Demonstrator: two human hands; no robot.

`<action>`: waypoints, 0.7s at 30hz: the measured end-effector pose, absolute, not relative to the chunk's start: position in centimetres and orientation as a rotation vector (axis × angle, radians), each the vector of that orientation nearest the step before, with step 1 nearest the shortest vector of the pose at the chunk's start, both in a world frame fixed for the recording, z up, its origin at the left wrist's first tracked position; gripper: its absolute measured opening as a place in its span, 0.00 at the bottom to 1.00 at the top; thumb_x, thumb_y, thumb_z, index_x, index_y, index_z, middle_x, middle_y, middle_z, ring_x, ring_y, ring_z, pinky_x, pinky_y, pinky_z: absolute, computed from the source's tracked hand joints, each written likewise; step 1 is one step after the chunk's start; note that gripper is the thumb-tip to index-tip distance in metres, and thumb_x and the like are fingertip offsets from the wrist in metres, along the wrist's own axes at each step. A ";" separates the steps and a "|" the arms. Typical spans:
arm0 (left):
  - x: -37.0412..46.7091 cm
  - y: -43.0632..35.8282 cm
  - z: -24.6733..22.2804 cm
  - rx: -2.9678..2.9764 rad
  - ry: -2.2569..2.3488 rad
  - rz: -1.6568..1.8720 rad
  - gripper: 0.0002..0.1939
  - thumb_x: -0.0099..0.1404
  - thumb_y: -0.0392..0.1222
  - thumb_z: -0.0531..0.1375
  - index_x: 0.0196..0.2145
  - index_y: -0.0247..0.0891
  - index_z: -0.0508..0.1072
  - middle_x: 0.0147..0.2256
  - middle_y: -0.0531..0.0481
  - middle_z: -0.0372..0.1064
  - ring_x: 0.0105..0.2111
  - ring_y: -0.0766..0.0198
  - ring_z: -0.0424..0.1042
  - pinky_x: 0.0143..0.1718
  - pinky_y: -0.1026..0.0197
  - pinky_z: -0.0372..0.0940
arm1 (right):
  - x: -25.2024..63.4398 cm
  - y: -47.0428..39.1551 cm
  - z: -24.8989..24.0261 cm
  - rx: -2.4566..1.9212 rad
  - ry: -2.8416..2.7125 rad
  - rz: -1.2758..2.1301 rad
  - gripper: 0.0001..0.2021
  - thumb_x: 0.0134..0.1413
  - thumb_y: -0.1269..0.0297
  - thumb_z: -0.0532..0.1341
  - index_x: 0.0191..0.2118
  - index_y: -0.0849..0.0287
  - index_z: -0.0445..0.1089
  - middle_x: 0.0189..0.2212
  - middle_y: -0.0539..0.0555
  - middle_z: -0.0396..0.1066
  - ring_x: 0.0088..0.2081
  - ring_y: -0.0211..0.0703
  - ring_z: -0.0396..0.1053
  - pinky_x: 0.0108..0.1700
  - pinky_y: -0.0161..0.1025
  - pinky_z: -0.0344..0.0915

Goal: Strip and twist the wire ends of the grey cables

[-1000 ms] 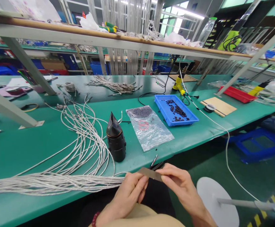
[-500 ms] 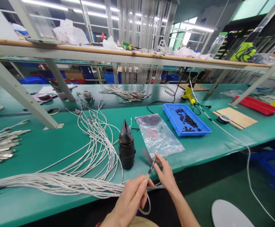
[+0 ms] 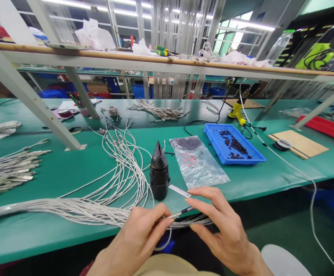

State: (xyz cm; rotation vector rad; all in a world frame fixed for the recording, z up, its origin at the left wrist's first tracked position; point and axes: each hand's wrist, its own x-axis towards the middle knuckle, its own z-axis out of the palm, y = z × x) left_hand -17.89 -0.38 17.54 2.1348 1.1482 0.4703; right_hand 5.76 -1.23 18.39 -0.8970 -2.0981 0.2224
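Observation:
My left hand (image 3: 142, 230) pinches a thin grey-white cable (image 3: 174, 216) between thumb and forefinger. A short black sleeve (image 3: 185, 210) sits near the cable's end, which points right. My right hand (image 3: 224, 224) is open just beyond that end, thumb and fingers spread apart. A small flat whitish strip (image 3: 179, 190) lies by the right fingertips; whether they touch it I cannot tell. Behind the hands stands a black bottle-like container (image 3: 159, 176) with a pointed top. A large bundle of similar cables (image 3: 89, 211) runs along the table's front edge.
Right of the container lies a clear plastic bag (image 3: 203, 165) with small dark pieces. Beyond it sits a blue tray (image 3: 213, 147) of black bits. A yellow heat gun (image 3: 236, 113) stands behind. A slanted shelf post (image 3: 37, 96) rises at left; a loose white cable (image 3: 293, 166) crosses the right side.
My right hand has moved away from the cable's tip and spread its fingers. The left hand has shifted left, still pinching the cable. The view has turned slightly left.

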 end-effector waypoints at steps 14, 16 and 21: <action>-18.1 0.0 17.6 2.106 1.120 0.449 0.14 0.75 0.45 0.49 0.38 0.41 0.71 0.30 0.55 0.69 0.32 0.65 0.64 0.33 0.62 0.51 | 4.3 0.0 17.3 -0.816 -2.020 0.400 0.07 0.59 0.77 0.62 0.41 0.61 0.73 0.29 0.53 0.72 0.32 0.41 0.67 0.34 0.41 0.62; -18.2 0.2 17.7 2.104 1.113 0.459 0.14 0.74 0.45 0.49 0.37 0.40 0.72 0.30 0.54 0.69 0.31 0.65 0.64 0.32 0.63 0.51 | 4.3 0.1 17.4 -0.811 -2.044 0.381 0.07 0.59 0.77 0.62 0.42 0.61 0.73 0.29 0.53 0.71 0.33 0.41 0.66 0.35 0.41 0.62; -18.2 0.6 18.1 2.098 1.062 0.524 0.15 0.74 0.44 0.51 0.36 0.39 0.75 0.27 0.54 0.70 0.28 0.67 0.65 0.28 0.64 0.53 | 4.3 0.3 17.6 -0.826 -2.111 0.352 0.06 0.60 0.76 0.62 0.41 0.61 0.71 0.30 0.52 0.71 0.33 0.41 0.65 0.35 0.41 0.59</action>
